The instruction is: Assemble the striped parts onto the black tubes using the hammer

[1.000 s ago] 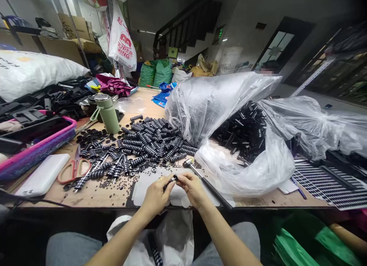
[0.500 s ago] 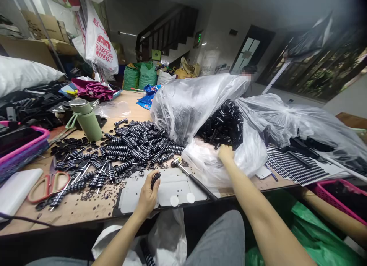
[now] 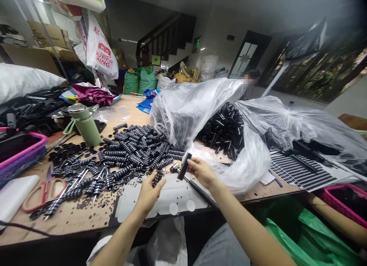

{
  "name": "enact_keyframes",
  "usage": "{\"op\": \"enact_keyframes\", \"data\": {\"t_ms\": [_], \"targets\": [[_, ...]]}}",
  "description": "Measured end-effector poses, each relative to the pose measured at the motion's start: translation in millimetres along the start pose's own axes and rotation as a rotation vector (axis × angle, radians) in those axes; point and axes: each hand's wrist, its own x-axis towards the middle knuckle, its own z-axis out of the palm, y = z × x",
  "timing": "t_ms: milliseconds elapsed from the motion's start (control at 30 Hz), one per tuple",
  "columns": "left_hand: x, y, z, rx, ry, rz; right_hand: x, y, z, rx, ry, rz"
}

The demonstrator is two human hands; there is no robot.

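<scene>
Centrally, two bare hands work just over a cluttered wooden surface (image 3: 83,222). The left hand (image 3: 149,191) is curled, gripping a short black-and-white ribbed roller (image 3: 157,179) between thumb and fingers. The right hand (image 3: 202,171), near it, pinches a flat black bar (image 3: 185,166) by its side, tilted and apart from the roller. Below both hands lies a pale mat (image 3: 134,205) bearing two white discs (image 3: 173,209). Under the right hand, a hammer (image 3: 202,192) rests slantwise. Beyond the left hand spreads a heap of similar ribbed rollers (image 3: 137,147); farther to its left are orange-handled scissors (image 3: 44,192) and a green tumbler (image 3: 88,128). Just beyond the right hand, an open clear plastic bag (image 3: 254,155) spills many glossy black pieces (image 3: 225,130).
</scene>
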Motion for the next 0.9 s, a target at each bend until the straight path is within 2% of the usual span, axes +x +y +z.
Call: {"op": "enact_keyframes", "data": {"t_ms": [67, 133, 267, 333, 400, 500, 600, 733, 900], "targets": [[-1, 7, 4.0, -0.043, -0.071, -0.087, -17, 2, 34, 0.18, -0.158, 0.097], [-3, 8, 2.6, -0.099, -0.078, -0.147, -29, 2, 56, 0.152, -0.196, 0.059], [-8, 1, -8.8, -0.144, -0.007, -0.153, -38, -2, 68, -0.422, -0.2, -0.426], [-11, -1, -13.9, -0.132, 0.006, -0.136, -39, -4, 68, -0.649, -0.254, -0.569], [-12, 0, -17.7, -0.191, 0.0, -0.119, -41, -4, 68, -0.707, -0.283, -0.59], [-13, 3, -21.6, -0.363, -0.039, -0.126, -49, -3, 73, -0.602, -0.35, -0.579], [-16, 5, -21.6, -0.457, -0.017, -0.125, -58, -3, 81, -0.496, -0.437, -0.602], [-19, 3, -16.8, -0.476, -0.021, -0.172, -63, 0, 89, -0.479, -0.472, -0.621], [-17, 1, -14.4, -0.435, 0.016, -0.184, -63, 12, 95, -0.488, -0.438, -0.584]]}}
